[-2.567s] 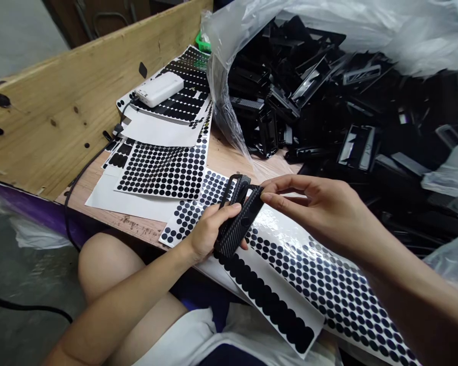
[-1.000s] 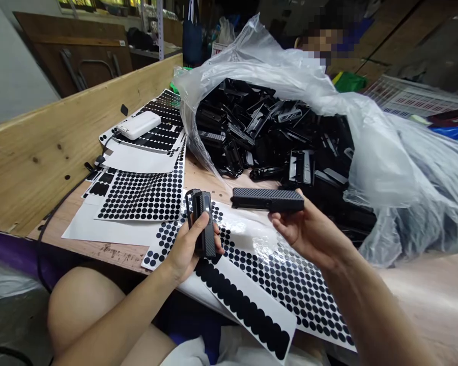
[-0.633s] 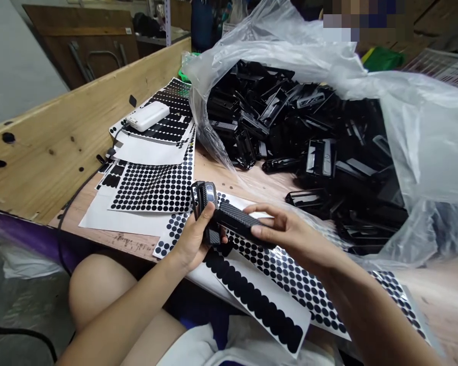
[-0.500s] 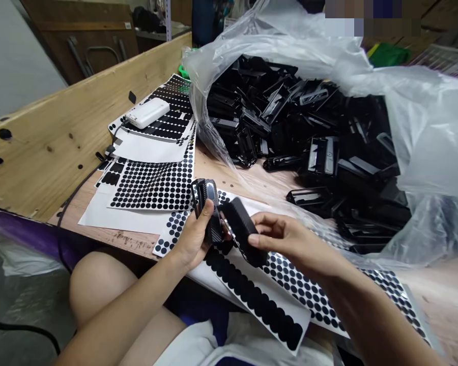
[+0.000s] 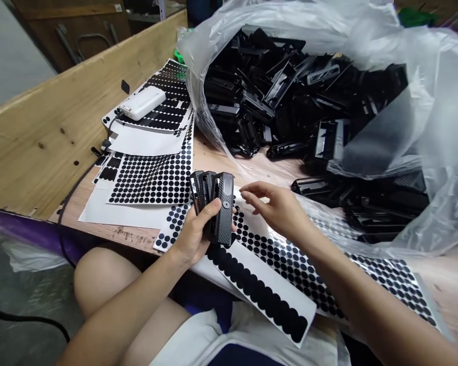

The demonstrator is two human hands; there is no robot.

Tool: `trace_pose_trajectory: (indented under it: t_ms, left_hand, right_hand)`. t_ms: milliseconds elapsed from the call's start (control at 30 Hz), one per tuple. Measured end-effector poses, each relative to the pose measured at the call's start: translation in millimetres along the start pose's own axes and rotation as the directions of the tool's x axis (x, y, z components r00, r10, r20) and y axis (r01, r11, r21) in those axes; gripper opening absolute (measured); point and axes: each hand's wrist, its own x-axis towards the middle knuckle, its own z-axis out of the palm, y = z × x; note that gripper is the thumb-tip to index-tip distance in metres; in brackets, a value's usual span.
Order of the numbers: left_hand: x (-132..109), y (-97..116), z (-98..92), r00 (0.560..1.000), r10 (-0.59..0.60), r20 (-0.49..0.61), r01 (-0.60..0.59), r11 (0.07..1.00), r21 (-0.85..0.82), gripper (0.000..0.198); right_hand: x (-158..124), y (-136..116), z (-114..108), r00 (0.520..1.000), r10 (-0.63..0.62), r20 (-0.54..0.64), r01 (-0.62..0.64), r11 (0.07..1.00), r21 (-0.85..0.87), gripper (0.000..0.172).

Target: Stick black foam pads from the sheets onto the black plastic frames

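Two hands (image 5: 198, 231) around black parts (image 5: 216, 206)

Black carbon-weave plastic parts (image 5: 216, 206), stacked upright side by side, above dot sheet.

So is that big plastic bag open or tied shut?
Open. The plastic bag gapes toward the person, and black parts spill from its mouth onto the table.

Even indoor light, glare on plastic, wide-angle edge distortion
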Motion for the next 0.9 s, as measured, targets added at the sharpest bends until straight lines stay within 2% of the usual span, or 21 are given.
trace_pose_trajectory:
  t_ms: [100,300,400,433,500,567,633,700,900]
  left_hand:
    - [2,1,-1.6,1.0,-0.03,-0.01,0.029,0.998,-0.063,0.049]
    - [2,1,-3.5,0.998,-0.056,0.006,0.057,0.995,-0.076,0.043]
    - [1,0,-3.2,0.998,-0.065,0.008,0.066,0.995,-0.07,0.04]
    - [1,0,-2.9,0.998,-0.065,0.005,0.065,0.995,-0.07,0.04]
    - [1,-1,-2.3,0.998,-0.057,0.0,0.057,0.996,-0.068,0.04]
    - [1,-1,-1.7,0.999,-0.053,0.007,0.054,0.997,-0.058,0.041]
    - [1,-2,-1.5,0.999,-0.046,0.028,0.047,0.998,-0.035,0.043]
    - [0,-3,-1.5,0.999,-0.028,0.042,0.028,1.0,-0.009,0.045]
    - [-1,-5,0.1,1.0,-0.003,0.013,0.003,1.0,0.021,0.048]
  right_hand:
    - [15,12,2,0.998,-0.059,-0.013,0.056,0.981,-0.184,0.012]
    - [40,9,-1,0.989,-0.052,0.137,0.073,0.986,-0.15,0.009]
    - [42,8,-8,0.98,-0.02,0.196,0.034,0.997,-0.069,0.008]
    - [40,7,-11,0.978,-0.004,0.209,0.009,1.0,-0.019,0.014]
    - [31,1,-16,0.967,0.068,0.246,-0.116,0.976,0.185,0.026]
    - [17,-10,-20,0.934,0.154,0.322,-0.293,0.845,0.447,0.032]
    - [5,-24,-21,0.892,0.195,0.409,-0.422,0.684,0.595,0.033]
    - [-4,-36,-20,0.879,0.202,0.432,-0.451,0.646,0.616,0.034]
    - [-8,-50,-12,0.914,0.208,0.349,-0.384,0.723,0.575,0.037]
